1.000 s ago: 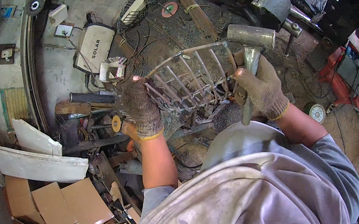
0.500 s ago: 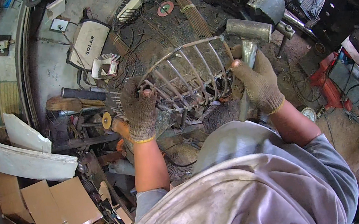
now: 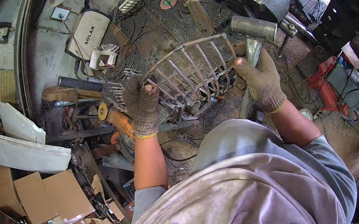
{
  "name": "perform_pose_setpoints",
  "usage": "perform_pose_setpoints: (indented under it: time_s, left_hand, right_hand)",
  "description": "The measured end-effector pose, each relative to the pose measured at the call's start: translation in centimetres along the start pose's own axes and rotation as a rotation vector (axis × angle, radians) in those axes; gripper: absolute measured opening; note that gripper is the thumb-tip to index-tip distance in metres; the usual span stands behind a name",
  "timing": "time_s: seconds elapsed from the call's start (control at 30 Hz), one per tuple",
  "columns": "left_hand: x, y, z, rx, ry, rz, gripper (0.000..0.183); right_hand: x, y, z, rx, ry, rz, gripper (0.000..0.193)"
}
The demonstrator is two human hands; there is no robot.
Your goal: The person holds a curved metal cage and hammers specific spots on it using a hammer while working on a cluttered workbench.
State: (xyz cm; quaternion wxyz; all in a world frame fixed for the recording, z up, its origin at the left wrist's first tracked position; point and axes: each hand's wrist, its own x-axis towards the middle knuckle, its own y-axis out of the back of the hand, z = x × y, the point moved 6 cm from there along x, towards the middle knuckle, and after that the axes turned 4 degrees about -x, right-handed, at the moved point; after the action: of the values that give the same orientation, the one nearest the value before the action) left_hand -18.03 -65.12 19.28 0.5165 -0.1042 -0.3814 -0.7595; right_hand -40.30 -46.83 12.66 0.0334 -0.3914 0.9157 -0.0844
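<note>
Between my two hands is a curved rack of welded metal rods [image 3: 195, 69], with a bowed outer rail and several parallel bars. My left hand [image 3: 143, 108], in a brown knit glove with a yellow cuff, is closed on its left end; my thumb lies at the rail. In a matching glove, my right hand [image 3: 263, 81] grips the right end, with the thumb on top. Most of the fingers are hidden. Just beyond the right hand stands a thick metal cylinder [image 3: 254, 27] on a post. Beside my left wrist lies an orange power tool [image 3: 120, 122] with a yellow disc.
A bundle of thin rods [image 3: 197, 10] and a red-green disc [image 3: 168, 2] lie on the dark floor ahead. White curved panels [image 3: 21, 148] and opened cardboard [image 3: 54, 195] are at left. A red machine [image 3: 327, 86] stands at right. Cables cross the floor.
The view has shifted slightly, so the rack and the things around it sit a little differently in the picture. Both hands keep their hold on the rack.
</note>
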Motion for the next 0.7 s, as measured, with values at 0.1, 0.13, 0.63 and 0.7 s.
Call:
perform_pose_setpoints:
  time_s: [0.1,0.13,0.63,0.7]
  left_hand:
    - [-0.4,-0.1,0.0,-0.046,0.058,-0.001,0.050]
    - [-0.4,0.1,-0.5,-0.043,0.059,0.003,0.050]
    - [0.9,1.3,1.5,0.013,-0.038,0.102,0.040]
    - [1.4,0.5,2.4,0.207,-0.100,0.038,0.039]
  right_hand:
    - [0.2,0.1,0.5,-0.047,0.030,0.024,0.041]
    - [0.2,0.1,0.6,-0.048,0.033,0.026,0.040]
    - [-1.8,-2.2,-1.6,-0.176,0.645,-0.069,0.046]
    - [-2.4,-3.1,-1.1,-0.128,0.585,-0.140,0.046]
